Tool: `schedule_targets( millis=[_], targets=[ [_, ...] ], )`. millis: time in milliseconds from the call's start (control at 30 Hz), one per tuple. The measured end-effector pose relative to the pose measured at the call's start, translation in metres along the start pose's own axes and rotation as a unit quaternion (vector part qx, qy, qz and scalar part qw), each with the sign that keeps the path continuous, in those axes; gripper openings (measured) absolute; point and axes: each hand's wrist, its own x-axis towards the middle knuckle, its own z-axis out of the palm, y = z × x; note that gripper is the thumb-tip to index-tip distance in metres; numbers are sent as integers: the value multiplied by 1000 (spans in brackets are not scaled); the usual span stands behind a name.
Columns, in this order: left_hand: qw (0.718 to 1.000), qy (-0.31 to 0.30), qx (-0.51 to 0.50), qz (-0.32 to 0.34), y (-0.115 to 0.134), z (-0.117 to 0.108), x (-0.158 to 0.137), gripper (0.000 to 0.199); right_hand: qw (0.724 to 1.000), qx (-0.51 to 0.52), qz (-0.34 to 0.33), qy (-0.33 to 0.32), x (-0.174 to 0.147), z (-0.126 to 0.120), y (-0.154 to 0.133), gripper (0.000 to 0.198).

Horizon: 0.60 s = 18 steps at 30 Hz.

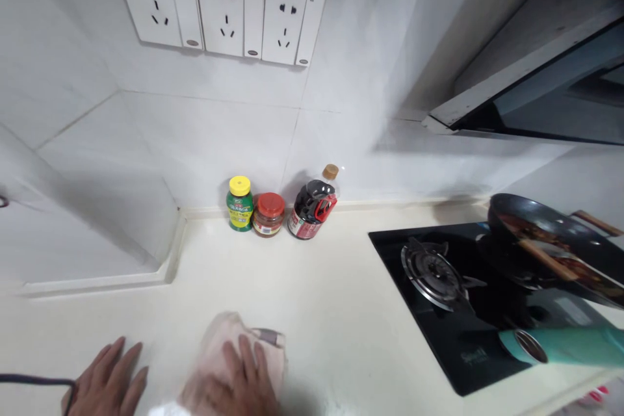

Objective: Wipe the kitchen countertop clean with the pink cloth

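My right hand (246, 380) lies over a pale pink cloth (270, 354) with a dark stripe at one corner, pressing it against the cream countertop (331, 312). Its fingers rest across the cloth, and the thumb side is blurred. At the lower left, my left hand (110, 380) is palm down on the counter, fingers spread and nothing in them. A dark cord (36, 379) runs in from the left edge to that hand. Beyond the cloth, near the wall, stand a green jar with a yellow lid (240, 205), a red-lidded jar (268, 214) and a dark sauce bottle (312, 205).
A black gas hob (404, 273) is on the right, with a wok (526, 205) holding food and a wooden-handled utensil (548, 260). A turquoise object (575, 348) with an oval hole juts over its front. Wall sockets (224, 6) and a range hood (536, 78) are above.
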Motion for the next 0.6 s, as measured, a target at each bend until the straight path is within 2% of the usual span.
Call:
schedule_targets(
  millis=[67, 100, 133, 200, 233, 300, 400, 433, 467, 500, 533, 600],
  targets=[
    [1000, -2, 0, 7, 2, -4, 0, 66, 996, -13, -86, 30, -29, 0, 13, 59],
    [1000, 3, 0, 7, 3, -4, 0, 65, 995, -29, -85, 37, -46, -6, 29, 59],
    [1000, 8, -1, 6, 4, -5, 0, 65, 997, -52, -50, 41, -64, -16, 49, 58],
    [1000, 17, 0, 5, 6, -4, 0, 63, 988, -120, 92, 35, -97, -48, 97, 55],
    [1000, 21, 1, 7, 6, -4, -1, 63, 971, -156, 181, 27, -111, -67, 122, 54],
    [1000, 27, 5, 13, 8, -2, -1, 62, 917, -203, 342, 40, -125, -107, 170, 56],
    [999, 40, 14, 19, 10, 0, -2, 62, 806, -205, 551, 66, -106, -149, 227, 64],
    [999, 45, 18, 22, 11, 0, -3, 61, 776, -194, 596, 70, -90, -155, 239, 66],
    [998, 50, 22, 24, 11, 1, -3, 61, 758, -181, 623, 71, -71, -157, 246, 66],
    [998, 56, 27, 26, 11, 1, -3, 61, 753, -172, 632, 69, -50, -155, 249, 65],
    [997, 61, 32, 28, 11, 1, -4, 60, 759, -167, 626, 67, -29, -149, 247, 63],
    [996, 69, 42, 31, 10, 1, -4, 59, 802, -167, 571, 58, 13, -130, 231, 59]
  ],
)
